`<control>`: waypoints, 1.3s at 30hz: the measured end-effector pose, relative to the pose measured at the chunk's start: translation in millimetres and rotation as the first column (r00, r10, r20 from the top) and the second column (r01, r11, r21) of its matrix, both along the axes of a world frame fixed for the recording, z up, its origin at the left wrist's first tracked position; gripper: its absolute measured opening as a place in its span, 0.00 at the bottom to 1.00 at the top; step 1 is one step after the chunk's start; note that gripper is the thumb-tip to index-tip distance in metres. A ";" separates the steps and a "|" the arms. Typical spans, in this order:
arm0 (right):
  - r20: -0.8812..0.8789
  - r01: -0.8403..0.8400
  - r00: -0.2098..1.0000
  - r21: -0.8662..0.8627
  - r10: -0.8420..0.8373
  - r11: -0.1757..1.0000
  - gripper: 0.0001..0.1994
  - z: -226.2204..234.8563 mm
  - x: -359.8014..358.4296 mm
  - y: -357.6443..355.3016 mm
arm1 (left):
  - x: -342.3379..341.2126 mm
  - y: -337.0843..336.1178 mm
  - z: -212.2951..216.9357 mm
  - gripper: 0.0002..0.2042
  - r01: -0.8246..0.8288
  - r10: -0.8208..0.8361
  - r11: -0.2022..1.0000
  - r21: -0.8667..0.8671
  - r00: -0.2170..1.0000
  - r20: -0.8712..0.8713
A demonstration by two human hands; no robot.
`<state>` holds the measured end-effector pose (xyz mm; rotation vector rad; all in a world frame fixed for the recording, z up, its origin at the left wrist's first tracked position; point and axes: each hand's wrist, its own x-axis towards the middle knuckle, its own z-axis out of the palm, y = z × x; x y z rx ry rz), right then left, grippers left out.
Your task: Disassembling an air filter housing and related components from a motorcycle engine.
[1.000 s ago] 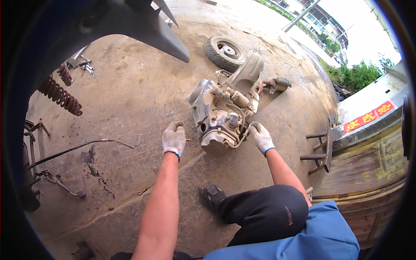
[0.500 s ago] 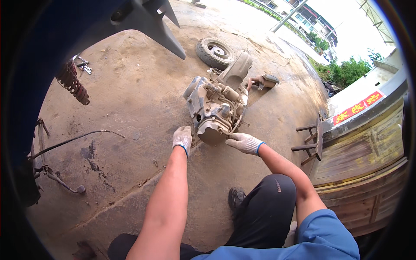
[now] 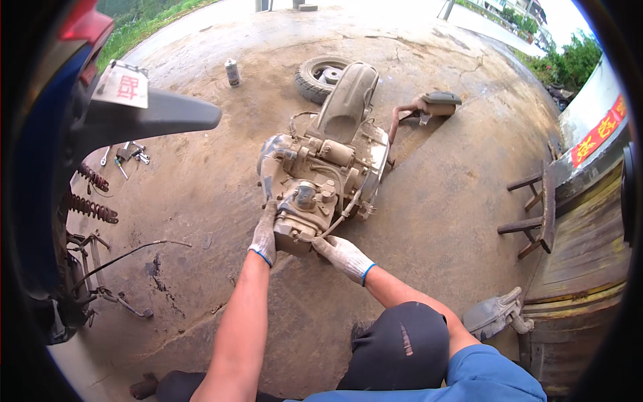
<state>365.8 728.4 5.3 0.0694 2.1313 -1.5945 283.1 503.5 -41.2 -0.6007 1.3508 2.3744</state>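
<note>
A dusty scooter engine [image 3: 315, 191] with its air filter box [image 3: 345, 104] lies on the concrete floor in front of me. My left hand [image 3: 265, 234], in a white knit glove, grips the near left side of the engine, and its fingertips are partly hidden against the casing. On the near right corner, by a cable or hose, my gloved right hand [image 3: 343, 258] grips the engine with thumb and fingers. The undersides of both grips cannot be seen.
Behind the engine lies a wheel [image 3: 320, 77], with an exhaust muffler [image 3: 439, 104] to its right. A scooter body [image 3: 151, 114] with red springs stands on the left, near loose tools [image 3: 127, 157] and a spray can [image 3: 232, 72]. A wooden stool [image 3: 546, 211] is at right.
The engine looks closer and tilted differently, showing more of its upper side. My left hand has moved up onto its side, and my right hand still holds the near corner. The view has shifted.
</note>
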 end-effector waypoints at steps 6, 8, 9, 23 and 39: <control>0.073 -0.038 0.997 0.007 0.038 0.999 0.33 2.8 1.2 18.6 | 22.1 15.6 24.2 0.35 -0.035 0.028 0.986 0.162 0.999 0.045; -0.086 0.028 0.996 0.167 -0.013 0.986 0.31 13.4 17.0 40.9 | 39.1 48.0 27.6 0.36 -0.141 0.136 0.988 0.061 0.987 0.083; -0.165 0.103 0.983 0.126 -0.082 0.987 0.32 3.5 23.4 47.3 | 49.2 64.6 34.2 0.35 -0.192 0.188 0.981 0.032 0.977 0.098; -0.349 0.008 0.937 0.036 0.005 0.999 0.29 -12.7 34.5 71.1 | 62.4 74.6 25.1 0.37 -0.240 0.238 0.971 0.013 0.967 0.089; -0.137 0.309 0.946 0.119 -0.292 0.944 0.33 -65.1 31.9 97.6 | 69.1 98.0 -11.8 0.29 -0.357 0.373 0.823 0.442 0.926 0.053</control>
